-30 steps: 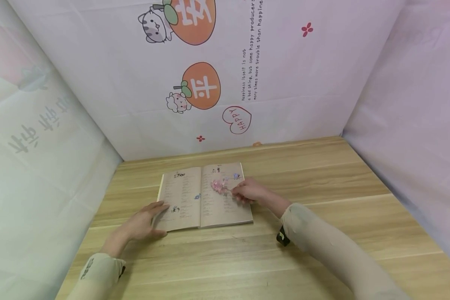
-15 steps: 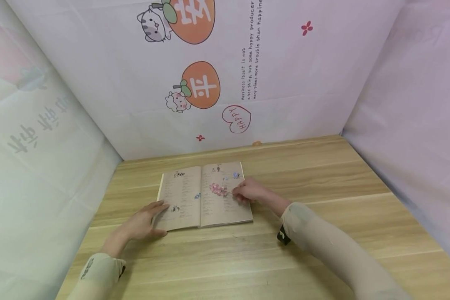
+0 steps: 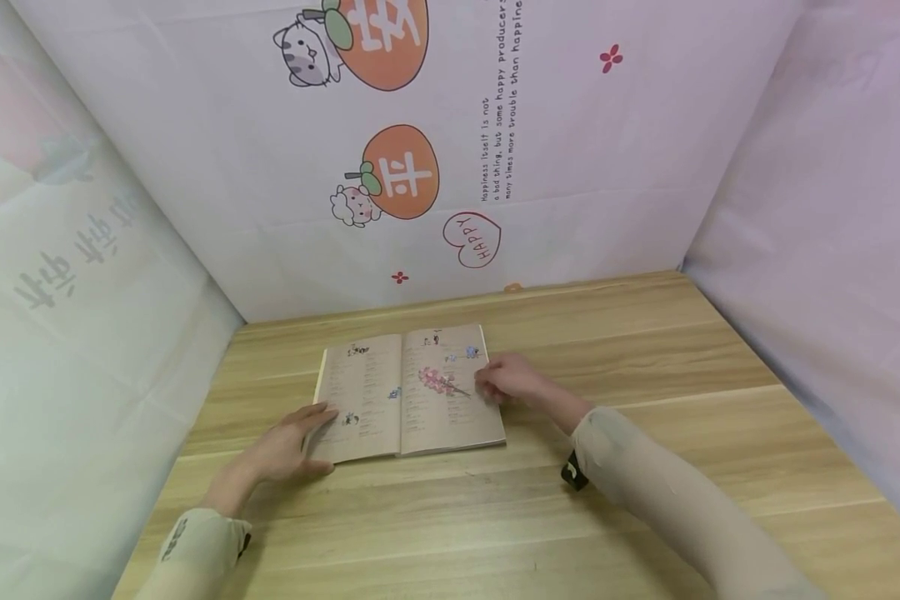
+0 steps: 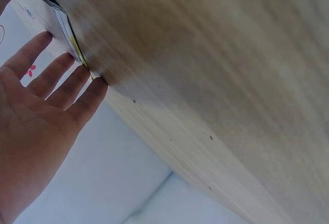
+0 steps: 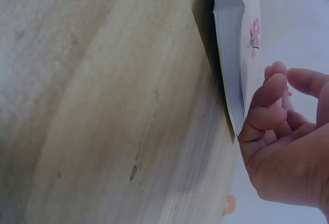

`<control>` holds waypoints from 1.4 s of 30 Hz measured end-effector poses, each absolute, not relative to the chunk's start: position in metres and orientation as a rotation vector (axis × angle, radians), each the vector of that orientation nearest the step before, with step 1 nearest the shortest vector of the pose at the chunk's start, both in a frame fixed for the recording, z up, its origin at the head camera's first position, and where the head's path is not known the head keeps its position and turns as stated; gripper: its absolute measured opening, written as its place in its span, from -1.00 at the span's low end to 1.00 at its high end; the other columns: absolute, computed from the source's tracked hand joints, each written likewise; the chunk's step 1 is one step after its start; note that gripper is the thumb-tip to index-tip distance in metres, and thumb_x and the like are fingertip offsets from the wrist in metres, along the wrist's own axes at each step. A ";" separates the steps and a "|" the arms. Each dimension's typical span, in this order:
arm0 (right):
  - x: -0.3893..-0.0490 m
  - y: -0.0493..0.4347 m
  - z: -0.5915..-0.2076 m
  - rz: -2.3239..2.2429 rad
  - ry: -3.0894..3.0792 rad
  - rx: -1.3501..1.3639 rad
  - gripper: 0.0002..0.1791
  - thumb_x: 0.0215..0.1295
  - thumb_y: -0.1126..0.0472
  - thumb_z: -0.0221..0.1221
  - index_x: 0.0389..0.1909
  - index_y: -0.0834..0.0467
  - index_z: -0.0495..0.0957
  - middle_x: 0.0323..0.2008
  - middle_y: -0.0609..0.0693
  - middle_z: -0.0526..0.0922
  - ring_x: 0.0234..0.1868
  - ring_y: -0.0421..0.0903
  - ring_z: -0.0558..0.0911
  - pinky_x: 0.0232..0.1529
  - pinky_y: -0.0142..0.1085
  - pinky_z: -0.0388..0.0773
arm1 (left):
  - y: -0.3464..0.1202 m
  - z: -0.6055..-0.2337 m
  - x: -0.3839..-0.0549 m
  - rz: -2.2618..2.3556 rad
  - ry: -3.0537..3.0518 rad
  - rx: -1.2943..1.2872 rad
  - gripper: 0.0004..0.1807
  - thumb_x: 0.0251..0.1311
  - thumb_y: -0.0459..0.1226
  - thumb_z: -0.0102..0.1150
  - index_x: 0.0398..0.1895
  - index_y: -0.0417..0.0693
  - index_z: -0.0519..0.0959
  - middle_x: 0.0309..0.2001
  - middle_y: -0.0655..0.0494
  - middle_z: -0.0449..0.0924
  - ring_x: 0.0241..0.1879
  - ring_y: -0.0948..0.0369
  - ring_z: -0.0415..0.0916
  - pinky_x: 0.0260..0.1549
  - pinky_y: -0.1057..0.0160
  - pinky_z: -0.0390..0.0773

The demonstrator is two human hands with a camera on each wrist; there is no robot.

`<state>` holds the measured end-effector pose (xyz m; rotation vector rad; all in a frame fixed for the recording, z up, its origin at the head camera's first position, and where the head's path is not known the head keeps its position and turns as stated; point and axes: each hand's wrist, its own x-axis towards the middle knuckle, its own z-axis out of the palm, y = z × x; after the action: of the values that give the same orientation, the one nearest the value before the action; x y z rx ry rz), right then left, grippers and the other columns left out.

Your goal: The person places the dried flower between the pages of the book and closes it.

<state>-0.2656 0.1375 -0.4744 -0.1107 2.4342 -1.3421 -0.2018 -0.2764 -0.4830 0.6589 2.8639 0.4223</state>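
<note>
1. The left hand point(image 3: 277, 446) is spreading its fingers nearly straight, gripping nothing; its fingertips are touching the left edge of an open book with pale pinkish-beige paper pages point(image 3: 378, 425). Its thumb is lying by the near left corner, though whether it is pressing paper or wood is hard to tell.
2. The right hand point(image 3: 512, 379) is hanging at the book's right edge, its fingers curling loosely and its thumb tip standing just apart from them, holding nothing.
3. A sprig of small pink blossoms on a thin dark stem point(image 3: 435, 381) is lying on the right page, its stem pointing toward the right hand.
4. The book is lying flat on a pale wood-grained tabletop point(image 3: 420, 525); a narrow strip of wood is running behind it, broader stretches rightward and nearward.
5. A white printed fabric sheet point(image 3: 570, 167) is rising along the tabletop's far edge.
6. The right wrist view is showing the thick page block point(image 5: 229, 64); the left wrist view is showing the left palm, which the head view is hiding.
</note>
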 end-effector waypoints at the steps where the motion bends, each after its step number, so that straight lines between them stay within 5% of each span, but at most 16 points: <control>1: -0.266 0.138 -0.474 -1.350 2.448 -0.114 -0.69 0.42 0.10 0.10 -0.36 0.23 0.66 -0.56 -0.01 0.62 -0.60 -0.17 0.46 -0.64 -0.41 0.30 | -0.277 -0.483 -0.202 0.421 2.865 0.658 -0.02 -0.01 0.03 0.48 0.48 -0.10 0.30 0.52 -0.26 0.15 0.45 -0.30 0.17 0.38 -0.28 0.27; 9: -0.267 0.143 -0.469 -1.654 2.474 -0.044 -0.67 0.45 0.14 0.08 -0.16 0.36 0.64 -0.46 0.05 0.66 -0.51 -0.15 0.53 -0.49 -0.35 0.52 | -0.276 -0.481 -0.202 0.416 2.861 0.673 -0.02 -0.01 0.04 0.48 0.46 -0.13 0.31 0.50 -0.29 0.16 0.43 -0.32 0.19 0.36 -0.30 0.29; 14: -0.269 0.142 -0.466 -1.825 2.521 -0.024 -0.65 0.53 0.17 -0.02 -0.05 0.38 0.58 -0.30 0.10 0.67 -0.29 -0.05 0.65 -0.12 -0.09 0.71 | -0.275 -0.480 -0.203 0.414 2.862 0.666 -0.02 -0.01 0.04 0.48 0.47 -0.13 0.30 0.51 -0.28 0.16 0.44 -0.31 0.18 0.37 -0.30 0.28; 18: -0.268 0.139 -0.465 -1.941 2.489 0.047 -0.65 0.55 0.17 -0.07 -0.01 0.35 0.56 -0.16 0.19 0.67 -0.11 0.10 0.67 0.09 0.04 0.66 | -0.275 -0.481 -0.204 0.407 2.857 0.661 -0.02 0.00 0.04 0.48 0.47 -0.11 0.30 0.51 -0.27 0.15 0.45 -0.30 0.18 0.37 -0.29 0.28; 28: -0.271 0.127 -0.477 -2.382 2.196 0.296 -0.64 0.56 0.22 -0.10 0.10 0.40 0.51 0.09 0.39 0.59 0.17 0.30 0.59 0.28 0.02 0.56 | -0.276 -0.480 -0.205 0.415 2.854 0.659 -0.02 0.01 0.03 0.48 0.48 -0.12 0.29 0.52 -0.28 0.14 0.45 -0.31 0.17 0.38 -0.30 0.27; 42: -0.261 0.112 -0.496 -2.614 1.973 0.435 -0.55 0.61 0.13 -0.21 0.22 0.34 0.44 0.26 0.30 0.51 0.31 0.14 0.54 0.37 -0.15 0.49 | -0.277 -0.484 -0.205 0.421 2.851 0.670 -0.02 -0.02 0.04 0.48 0.47 -0.12 0.30 0.51 -0.28 0.15 0.45 -0.31 0.17 0.39 -0.30 0.25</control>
<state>-0.2606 0.1122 -0.4964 0.4353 1.9734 -2.6136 -0.2050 -0.2774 -0.4838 0.6697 2.8514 0.4209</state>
